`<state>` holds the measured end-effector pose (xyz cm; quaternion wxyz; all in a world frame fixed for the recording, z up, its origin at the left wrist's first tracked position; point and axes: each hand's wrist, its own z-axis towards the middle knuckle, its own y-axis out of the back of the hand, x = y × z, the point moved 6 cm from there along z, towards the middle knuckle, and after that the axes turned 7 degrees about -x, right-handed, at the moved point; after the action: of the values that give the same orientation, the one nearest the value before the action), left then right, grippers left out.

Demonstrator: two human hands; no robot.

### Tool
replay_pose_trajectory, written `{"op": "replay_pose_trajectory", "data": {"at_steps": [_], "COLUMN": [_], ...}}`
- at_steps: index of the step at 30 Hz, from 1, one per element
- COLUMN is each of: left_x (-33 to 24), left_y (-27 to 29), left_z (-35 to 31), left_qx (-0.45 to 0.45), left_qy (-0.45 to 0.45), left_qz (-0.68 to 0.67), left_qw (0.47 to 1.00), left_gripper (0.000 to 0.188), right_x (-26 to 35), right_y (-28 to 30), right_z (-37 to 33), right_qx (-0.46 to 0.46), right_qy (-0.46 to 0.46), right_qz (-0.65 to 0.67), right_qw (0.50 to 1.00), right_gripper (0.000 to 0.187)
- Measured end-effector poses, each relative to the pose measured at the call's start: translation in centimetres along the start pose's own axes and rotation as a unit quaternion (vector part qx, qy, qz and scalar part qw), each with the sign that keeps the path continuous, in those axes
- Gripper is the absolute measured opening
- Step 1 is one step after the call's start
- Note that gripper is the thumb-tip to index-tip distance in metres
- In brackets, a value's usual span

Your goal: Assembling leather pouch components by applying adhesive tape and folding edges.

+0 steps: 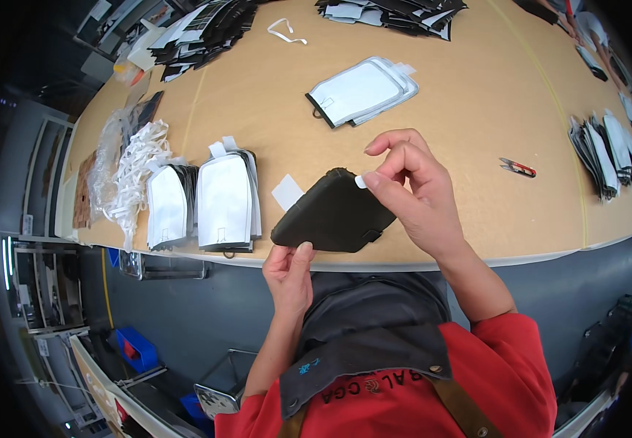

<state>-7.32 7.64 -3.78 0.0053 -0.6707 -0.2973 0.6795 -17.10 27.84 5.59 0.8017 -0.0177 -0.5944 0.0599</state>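
Pouch of black fabric (334,219), flat and blunt-cornered, over the near edge of the broad tan tabletop (469,95), right between the two bare hands; left hand (290,276) closed on its lower edge, thumb on the near face, fingers tucked behind; right hand (419,193) up at the top right corner, thumb and forefinger pinched together on a small white tab (361,182), the other fingers loosely curled; whether that tab is fixed to the pouch, cannot tell from here; and here's the key line, the long axis slanting from lower left up to upper right, the pouch lying left of the right hand and above the left, the right hand far the nearer to the tab; small red-handled metal snips (518,168) lie well apart, off to the right
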Motion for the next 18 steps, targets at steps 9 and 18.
{"op": "replay_pose_trajectory", "data": {"at_steps": [9, 18], "left_x": [0.21, 0.08], "left_y": [-0.07, -0.12], "left_z": [-0.45, -0.22], "left_qx": [0.009, 0.011], "left_qy": [-0.005, -0.005], "left_qz": [0.013, 0.016], "left_qw": [1.0, 1.0], "left_gripper": [0.034, 0.037], "right_x": [0.05, -0.42], "right_y": [-0.27, 0.15], "right_z": [0.22, 0.23], "right_qx": [-0.007, -0.025], "right_qy": [0.024, 0.017], "right_qz": [-0.063, -0.061], "right_qw": [0.998, 0.998], "right_gripper": [0.013, 0.014]}}
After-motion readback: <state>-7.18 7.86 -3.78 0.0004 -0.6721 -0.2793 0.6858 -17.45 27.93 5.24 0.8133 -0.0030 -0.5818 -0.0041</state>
